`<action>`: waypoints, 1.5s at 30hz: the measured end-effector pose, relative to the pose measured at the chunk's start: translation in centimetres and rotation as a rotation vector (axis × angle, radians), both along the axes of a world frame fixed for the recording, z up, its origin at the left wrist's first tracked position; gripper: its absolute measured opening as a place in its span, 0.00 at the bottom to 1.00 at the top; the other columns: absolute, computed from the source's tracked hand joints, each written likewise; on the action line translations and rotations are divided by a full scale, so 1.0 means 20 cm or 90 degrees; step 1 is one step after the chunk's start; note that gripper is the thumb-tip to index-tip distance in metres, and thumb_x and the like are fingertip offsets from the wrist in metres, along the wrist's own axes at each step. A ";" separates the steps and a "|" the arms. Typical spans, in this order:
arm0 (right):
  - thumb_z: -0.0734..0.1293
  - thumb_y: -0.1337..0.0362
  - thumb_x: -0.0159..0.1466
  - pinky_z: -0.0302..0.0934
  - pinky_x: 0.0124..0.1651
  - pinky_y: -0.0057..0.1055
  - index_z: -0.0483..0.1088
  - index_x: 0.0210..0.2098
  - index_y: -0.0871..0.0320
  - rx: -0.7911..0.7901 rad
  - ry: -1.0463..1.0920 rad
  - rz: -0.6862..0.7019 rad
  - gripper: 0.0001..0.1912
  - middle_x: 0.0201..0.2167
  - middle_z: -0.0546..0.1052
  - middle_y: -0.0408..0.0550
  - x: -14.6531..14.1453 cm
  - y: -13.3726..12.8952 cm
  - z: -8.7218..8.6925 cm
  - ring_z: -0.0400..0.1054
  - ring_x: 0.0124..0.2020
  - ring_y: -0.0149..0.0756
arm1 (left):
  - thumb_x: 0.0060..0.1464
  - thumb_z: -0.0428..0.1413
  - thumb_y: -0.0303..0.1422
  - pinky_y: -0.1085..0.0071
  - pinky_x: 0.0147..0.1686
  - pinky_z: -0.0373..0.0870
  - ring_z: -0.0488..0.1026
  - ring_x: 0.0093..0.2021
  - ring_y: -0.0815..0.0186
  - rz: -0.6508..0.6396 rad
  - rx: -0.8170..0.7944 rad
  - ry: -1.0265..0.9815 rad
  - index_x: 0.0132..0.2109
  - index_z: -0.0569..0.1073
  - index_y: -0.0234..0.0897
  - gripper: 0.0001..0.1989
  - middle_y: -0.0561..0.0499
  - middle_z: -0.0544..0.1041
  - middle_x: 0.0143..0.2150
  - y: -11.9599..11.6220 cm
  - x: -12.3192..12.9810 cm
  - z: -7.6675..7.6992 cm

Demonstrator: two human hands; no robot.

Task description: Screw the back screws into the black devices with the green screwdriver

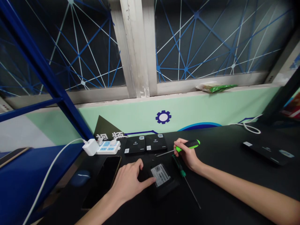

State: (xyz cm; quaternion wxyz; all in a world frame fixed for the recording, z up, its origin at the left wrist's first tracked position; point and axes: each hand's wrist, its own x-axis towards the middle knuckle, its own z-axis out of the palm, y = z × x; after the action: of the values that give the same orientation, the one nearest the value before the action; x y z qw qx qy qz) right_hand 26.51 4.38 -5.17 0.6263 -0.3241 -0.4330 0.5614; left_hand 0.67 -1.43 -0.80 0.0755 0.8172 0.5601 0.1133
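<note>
My right hand [187, 153] grips a screwdriver [195, 143] with a black and bright green handle, its shaft pointing left over the table. Near the shaft's tip lie a few tiny screws [153, 160]. My left hand [127, 181] is open, its thumb stretched out to the edge of a white label on a small black box [167, 187]; its other fingers bend down to the table. Between the black box and my right forearm, a second screwdriver [182, 172] with a dark green handle lies on the table, shaft toward me.
Two flat black boxes [135, 145] lie side by side at the back, with a white power strip [108, 147] and charger to their left. A smartphone [105, 172] is beside my left hand. Another black device [267, 152] and a white cable [250, 127] are on the right.
</note>
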 end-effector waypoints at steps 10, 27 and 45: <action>0.73 0.56 0.58 0.55 0.22 0.29 0.70 0.21 0.56 0.011 -0.002 -0.037 0.14 0.18 0.69 0.41 0.01 0.01 -0.01 0.61 0.18 0.30 | 0.42 0.63 0.59 0.66 0.34 0.67 0.74 0.35 0.56 -0.112 -0.065 -0.036 0.66 0.62 0.46 0.47 0.54 0.73 0.35 0.02 -0.05 0.01; 0.72 0.60 0.59 0.52 0.21 0.27 0.70 0.21 0.57 0.020 0.009 -0.091 0.13 0.18 0.69 0.41 0.00 0.01 -0.03 0.60 0.18 0.29 | 0.33 0.67 0.58 0.69 0.35 0.61 0.71 0.31 0.59 -0.161 -0.172 -0.022 0.64 0.60 0.44 0.53 0.62 0.68 0.24 0.04 -0.04 0.08; 0.71 0.58 0.60 0.52 0.22 0.25 0.70 0.23 0.57 0.015 -0.033 -0.096 0.14 0.17 0.71 0.40 0.00 0.02 -0.04 0.59 0.16 0.26 | 0.35 0.67 0.55 0.57 0.45 0.65 0.73 0.40 0.48 -0.115 0.011 0.044 0.68 0.47 0.38 0.60 0.58 0.69 0.25 0.02 -0.05 0.03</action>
State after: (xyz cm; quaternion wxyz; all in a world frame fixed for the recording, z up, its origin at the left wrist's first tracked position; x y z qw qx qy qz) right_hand 26.53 4.72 -5.99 0.6592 -0.3629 -0.4299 0.4990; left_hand -0.31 -1.06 -0.19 0.0592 0.8682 0.4858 0.0824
